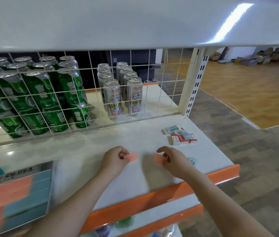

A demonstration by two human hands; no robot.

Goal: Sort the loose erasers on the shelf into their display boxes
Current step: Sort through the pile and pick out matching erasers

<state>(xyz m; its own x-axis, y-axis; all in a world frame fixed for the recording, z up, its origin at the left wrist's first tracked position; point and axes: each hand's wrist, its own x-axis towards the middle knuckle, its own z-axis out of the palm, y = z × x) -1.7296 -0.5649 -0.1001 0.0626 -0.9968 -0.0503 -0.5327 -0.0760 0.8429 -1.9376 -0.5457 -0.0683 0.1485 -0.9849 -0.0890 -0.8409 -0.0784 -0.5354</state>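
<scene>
The left hand [116,159] pinches 1 pink eraser [132,156] between thumb and fingertips, its free end sticking out to that hand's right. The right hand [171,159] pinches a 2nd pink eraser [158,158], which pokes out to its left; the 2 erasers sit near each other without touching. Beyond the right hand lies a loose pile of sleeved erasers [180,136] on the white shelf [118,139], and just right of its wrist a single blue-sleeved eraser [193,161]. The display box [18,190], part-filled with pink and teal rows, sits well left of the left hand. These erasers look light, small and slightly rubbery, so a fingertip pinch across the short sides should hold; motion blur hides finer detail.
</scene>
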